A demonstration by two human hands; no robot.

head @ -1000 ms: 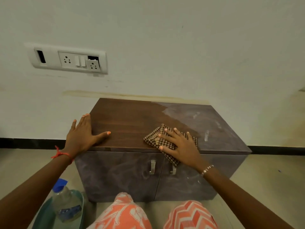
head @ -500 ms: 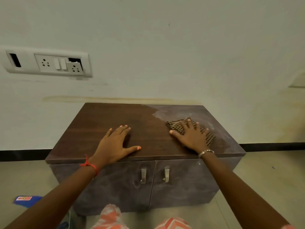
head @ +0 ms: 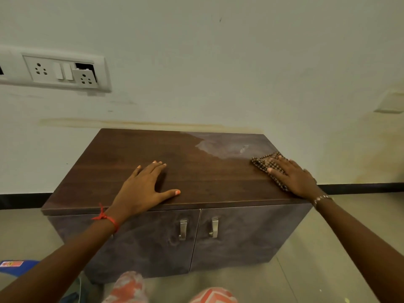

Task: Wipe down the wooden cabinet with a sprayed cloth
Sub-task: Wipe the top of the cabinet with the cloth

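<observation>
Wiping is the step in hand, and most of the cabinet top already reads dark and clean. Far left on the wall sits a switch panel, well away from the work. On the floor at the near left corner a blue object shows only in part; I cannot tell what it is.

On the cabinet top, near its front edge and left of centre, the left hand lies flat and released, fingers spread, grasping nothing. It looks like a brace, and it is worth leaning on so the body stays steady while the other arm reaches.

Further right, toward the far edge, a pale hazy patch remains on the wood. This looks like the part not yet cleaned. Just right of and nearer than it, the checked cloth lies on the top by the right edge, pinned under the right hand, which presses it with an open palm rather than clenching it.

To do this well, keep the palm flat, push the cloth into the haze in overlapping strokes, and run it right up to the far right corner. The two doors below look cloudy as well and probably need the cloth next.
</observation>
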